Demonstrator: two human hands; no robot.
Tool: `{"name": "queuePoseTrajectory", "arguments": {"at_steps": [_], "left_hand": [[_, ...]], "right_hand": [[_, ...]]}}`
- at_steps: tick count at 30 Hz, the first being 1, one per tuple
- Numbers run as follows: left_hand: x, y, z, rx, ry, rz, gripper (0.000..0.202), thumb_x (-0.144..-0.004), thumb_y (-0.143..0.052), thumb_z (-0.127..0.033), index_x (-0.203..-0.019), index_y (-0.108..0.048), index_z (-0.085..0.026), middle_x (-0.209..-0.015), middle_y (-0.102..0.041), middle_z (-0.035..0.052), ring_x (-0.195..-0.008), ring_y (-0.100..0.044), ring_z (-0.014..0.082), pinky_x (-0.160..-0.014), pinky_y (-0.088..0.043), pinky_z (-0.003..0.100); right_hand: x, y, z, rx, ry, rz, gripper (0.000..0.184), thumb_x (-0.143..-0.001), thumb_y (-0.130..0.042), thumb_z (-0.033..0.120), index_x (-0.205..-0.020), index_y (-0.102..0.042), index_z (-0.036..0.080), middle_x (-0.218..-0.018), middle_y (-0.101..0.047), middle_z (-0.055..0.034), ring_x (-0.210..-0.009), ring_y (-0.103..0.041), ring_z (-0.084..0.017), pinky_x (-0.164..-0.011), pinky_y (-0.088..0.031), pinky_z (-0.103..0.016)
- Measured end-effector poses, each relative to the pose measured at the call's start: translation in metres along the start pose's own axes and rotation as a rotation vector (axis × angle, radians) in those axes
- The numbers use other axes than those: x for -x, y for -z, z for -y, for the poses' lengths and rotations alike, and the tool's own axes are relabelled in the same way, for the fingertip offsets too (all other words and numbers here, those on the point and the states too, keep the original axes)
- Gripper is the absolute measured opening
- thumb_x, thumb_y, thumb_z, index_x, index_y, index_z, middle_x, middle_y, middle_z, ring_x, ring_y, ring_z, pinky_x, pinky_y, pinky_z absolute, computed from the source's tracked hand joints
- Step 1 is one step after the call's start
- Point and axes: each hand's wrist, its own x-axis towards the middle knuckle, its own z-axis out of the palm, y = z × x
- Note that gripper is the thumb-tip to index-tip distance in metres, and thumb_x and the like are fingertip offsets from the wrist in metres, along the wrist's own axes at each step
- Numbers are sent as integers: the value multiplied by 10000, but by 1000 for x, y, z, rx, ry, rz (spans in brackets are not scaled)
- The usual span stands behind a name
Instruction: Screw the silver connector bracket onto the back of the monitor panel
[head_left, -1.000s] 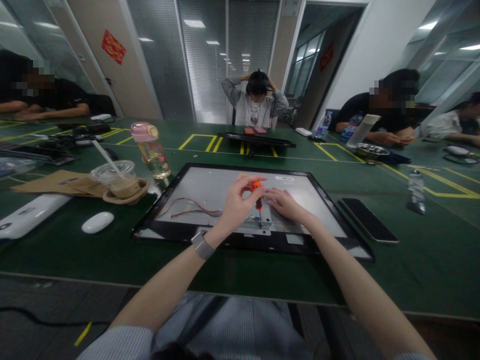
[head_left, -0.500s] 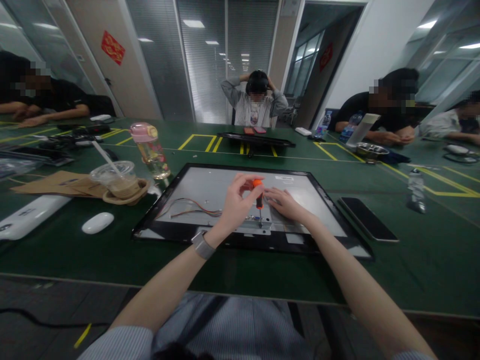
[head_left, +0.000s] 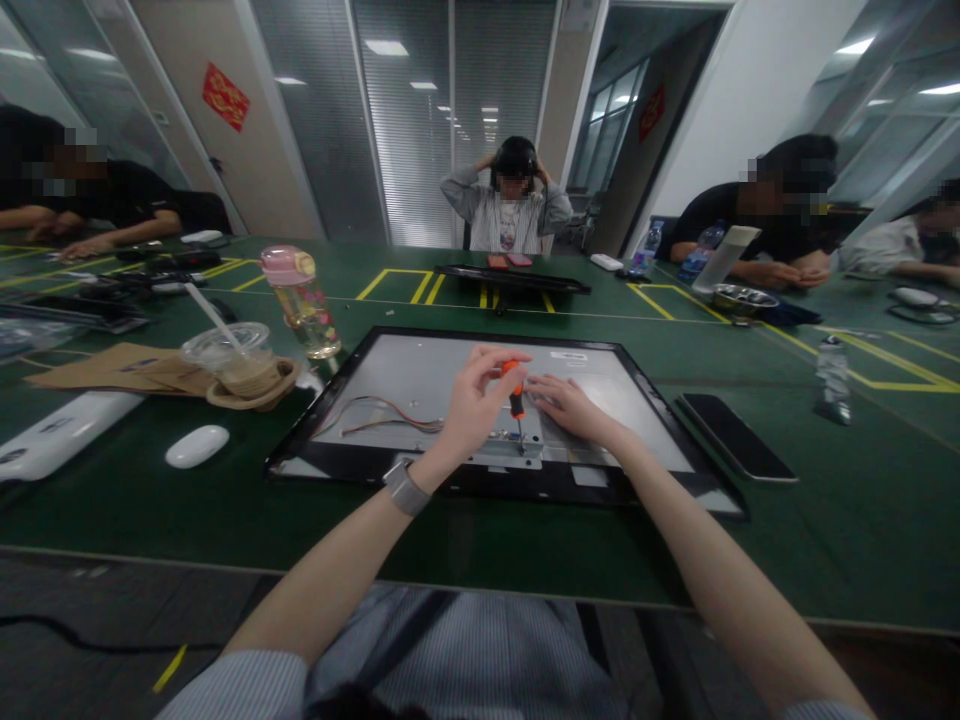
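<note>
My left hand [head_left: 480, 395] is closed around the orange and black handle of a screwdriver [head_left: 517, 400], thumb and fingers at its top. The shaft points down, its tip at a metal bracket [head_left: 531, 452] near the front edge of a black-framed display panel [head_left: 457, 360]. Fingers spread, my right hand [head_left: 571, 405] lies flat on the panel's grey back, just right of the screwdriver. A bundle of thin coloured wires [head_left: 390, 412] rests on the panel to the left. Whether the tip sits in a screw is too small to tell.
Left of the panel are a white mouse [head_left: 197, 447], an iced drink cup [head_left: 238, 358] in a cardboard holder and a pink-lidded bottle [head_left: 300, 300]. A black phone [head_left: 735, 437] lies at right. Several people sit around the green table [head_left: 480, 545]; a metal bowl [head_left: 742, 300] stands farther right.
The screwdriver handle leans slightly more to the left at its top, and the left hand's fingers have shifted a little on it. My right hand stays in place.
</note>
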Motion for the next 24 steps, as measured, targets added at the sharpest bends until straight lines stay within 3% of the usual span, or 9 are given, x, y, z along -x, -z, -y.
{"name": "queuePoseTrajectory", "arguments": {"at_steps": [8, 14, 19, 24], "left_hand": [[2, -1, 0, 22, 13, 37, 261, -1033, -492, -324, -1106, -715, -209, -955, -709, 65, -923, -666, 179, -893, -553, 341], [2, -1, -1, -19, -53, 53, 152, -903, -704, -315, -1010, -750, -218, -981, -630, 47, -868, -622, 151, -814, -551, 288], [4, 0, 1, 45, 21, 84, 253, -999, -536, -296, -1178, -697, -218, -988, -713, 66, -918, -669, 175, -872, -554, 327], [2, 1, 4, 118, 30, 64, 285, -1006, -494, -299, -1140, -723, -196, -1078, -747, 91, -993, -699, 200, -941, -549, 364]], "right_hand": [[1, 3, 2, -5, 13, 7, 455, -1025, -424, 267, -1450, -581, 313, -1578, -505, -80, -1495, -379, -339, -1154, -287, -695], [0, 1, 2, 2, -1, 0, 455, -1009, -445, 260, -1431, -601, 330, -1569, -517, -70, -1486, -393, -344, -1153, -291, -701], [0, 0, 1, 4, 14, -8, 465, -1013, -433, 253, -1443, -586, 340, -1578, -507, -63, -1490, -388, -336, -1146, -299, -700], [-1, 0, 0, 1, 5, 3, 462, -1018, -435, 261, -1451, -581, 329, -1580, -504, -72, -1488, -390, -339, -1148, -303, -688]]}}
